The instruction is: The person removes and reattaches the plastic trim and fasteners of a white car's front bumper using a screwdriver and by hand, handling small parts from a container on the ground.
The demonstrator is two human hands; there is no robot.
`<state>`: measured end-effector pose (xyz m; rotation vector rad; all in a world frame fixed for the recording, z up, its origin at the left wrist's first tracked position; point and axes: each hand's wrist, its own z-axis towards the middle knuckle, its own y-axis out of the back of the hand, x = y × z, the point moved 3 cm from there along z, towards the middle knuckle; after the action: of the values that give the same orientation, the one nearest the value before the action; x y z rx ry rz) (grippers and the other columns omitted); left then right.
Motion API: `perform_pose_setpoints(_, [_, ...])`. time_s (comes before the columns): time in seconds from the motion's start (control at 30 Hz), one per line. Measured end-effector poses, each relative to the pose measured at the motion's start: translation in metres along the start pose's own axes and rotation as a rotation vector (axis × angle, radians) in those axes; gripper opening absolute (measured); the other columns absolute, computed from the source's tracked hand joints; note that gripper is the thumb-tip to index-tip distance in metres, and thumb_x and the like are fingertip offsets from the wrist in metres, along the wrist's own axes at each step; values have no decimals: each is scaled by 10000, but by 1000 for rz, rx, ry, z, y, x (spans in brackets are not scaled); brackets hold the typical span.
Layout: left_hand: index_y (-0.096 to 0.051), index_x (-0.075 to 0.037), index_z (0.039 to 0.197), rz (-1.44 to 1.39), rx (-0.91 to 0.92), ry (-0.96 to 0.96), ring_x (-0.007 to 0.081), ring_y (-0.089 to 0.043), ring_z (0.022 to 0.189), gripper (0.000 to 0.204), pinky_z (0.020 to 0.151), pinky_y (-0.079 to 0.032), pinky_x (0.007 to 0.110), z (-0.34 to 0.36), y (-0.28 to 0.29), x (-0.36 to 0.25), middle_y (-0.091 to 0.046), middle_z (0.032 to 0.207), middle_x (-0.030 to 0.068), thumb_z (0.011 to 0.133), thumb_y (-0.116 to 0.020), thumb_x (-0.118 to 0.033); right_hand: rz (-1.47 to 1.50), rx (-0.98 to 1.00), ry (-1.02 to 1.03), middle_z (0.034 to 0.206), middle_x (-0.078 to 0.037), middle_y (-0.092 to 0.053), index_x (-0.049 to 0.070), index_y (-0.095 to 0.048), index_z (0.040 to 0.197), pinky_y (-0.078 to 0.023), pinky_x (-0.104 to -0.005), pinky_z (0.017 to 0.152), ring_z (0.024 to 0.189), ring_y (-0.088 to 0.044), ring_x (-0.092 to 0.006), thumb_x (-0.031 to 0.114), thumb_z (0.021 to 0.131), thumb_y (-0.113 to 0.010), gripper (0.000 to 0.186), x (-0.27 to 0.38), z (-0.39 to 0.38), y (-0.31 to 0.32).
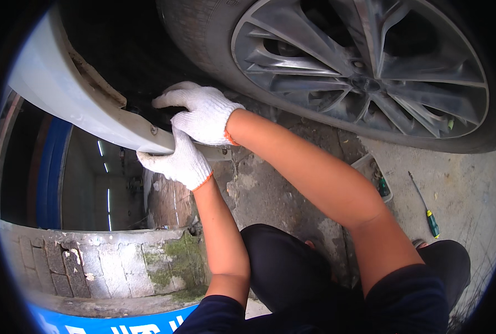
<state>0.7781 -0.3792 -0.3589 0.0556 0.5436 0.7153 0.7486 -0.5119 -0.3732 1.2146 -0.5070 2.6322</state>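
My left hand (180, 162), in a white knit glove with an orange cuff, is closed on the lower end of a white car bumper (100, 114). Its thumb lies along the outer face, and its other fingers are partly hidden by the edge. Just above it, my right hand (208, 114), gloved alike, reaches into the dark wheel well (125, 50). Its fingers are bent, with the fingertips by the inner side of the bumper edge; what they hold in the dark there cannot be made out. A small screw (154, 130) shows on the bumper's rim.
A large tyre with a grey alloy wheel (364, 83) stands at the upper right. On the concrete to my right lie a green-and-yellow-handled screwdriver (432, 224) and a pale tray (390, 196), partly behind my right arm. A mossy brick ledge (120, 261) runs along the lower left.
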Motion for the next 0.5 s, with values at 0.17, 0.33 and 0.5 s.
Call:
perform_pose_setpoints(0.17, [-269,10,1466,1,25,73,372,-569,1181,941,979,-528,450,-10,3,-4,-462,1357,285,754,-819,-263,-86,-132,-292,1046,-142,-713,71,-683,1164,-521,-368,875,995,-676,-299,185,831,-591,363,-45,-13,26])
perform_pose_setpoints(0.33, [-277,-18,1478,-17,41,34,368,-561,1206,895,999,-518,441,-10,10,-4,-473,1371,286,777,-795,-220,-594,71,-558,1055,-161,-707,109,-732,1037,-515,-427,917,1029,-656,-361,203,814,-555,300,-124,-52,55])
perform_pose_setpoints(0.5, [-306,5,1462,-140,73,-75,353,-558,1207,845,1018,-504,430,-5,13,12,-468,1384,269,788,-782,-171,-648,363,-481,1112,-194,-678,91,-670,1166,-499,-426,935,1056,-634,-378,149,828,-561,360,-180,-98,29])
